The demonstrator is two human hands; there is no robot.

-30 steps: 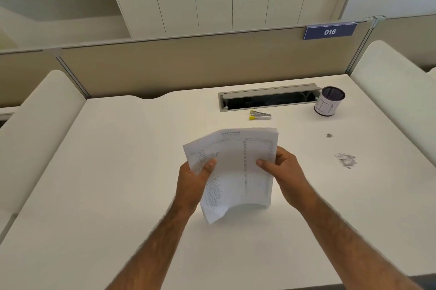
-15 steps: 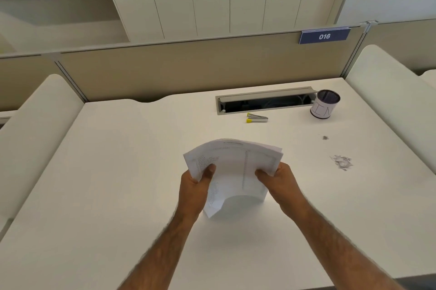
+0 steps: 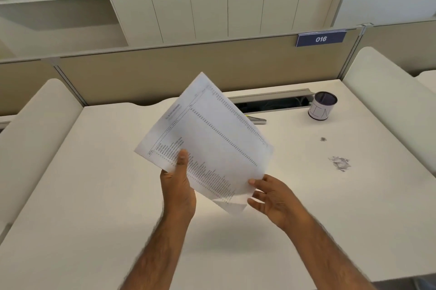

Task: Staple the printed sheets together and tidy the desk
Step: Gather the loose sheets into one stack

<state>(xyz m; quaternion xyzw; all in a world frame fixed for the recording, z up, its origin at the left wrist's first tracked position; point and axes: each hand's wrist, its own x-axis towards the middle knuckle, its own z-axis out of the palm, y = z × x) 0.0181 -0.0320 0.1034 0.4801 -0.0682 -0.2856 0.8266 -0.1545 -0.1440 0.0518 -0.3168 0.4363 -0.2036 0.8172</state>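
Note:
A stack of printed sheets [image 3: 207,138] with columns of small text hangs tilted above the white desk [image 3: 94,195], one corner pointing up. My left hand [image 3: 178,185] grips its left edge, thumb on top. My right hand [image 3: 273,197] is at the lower right corner, fingers spread and fingertips touching the paper's edge. A silver stapler [image 3: 258,120] with a yellow tip lies on the desk behind the sheets, mostly hidden by them.
A dark pen cup [image 3: 322,106] stands at the back right beside an open cable slot [image 3: 271,102]. Torn paper scraps [image 3: 339,163] and a small speck [image 3: 323,139] lie on the right. Beige partitions close the desk behind and at both sides.
The sheets have been lifted from standing bent on the desk and turned flat to face me. My right hand has loosened its grip and slid to the lower corner.

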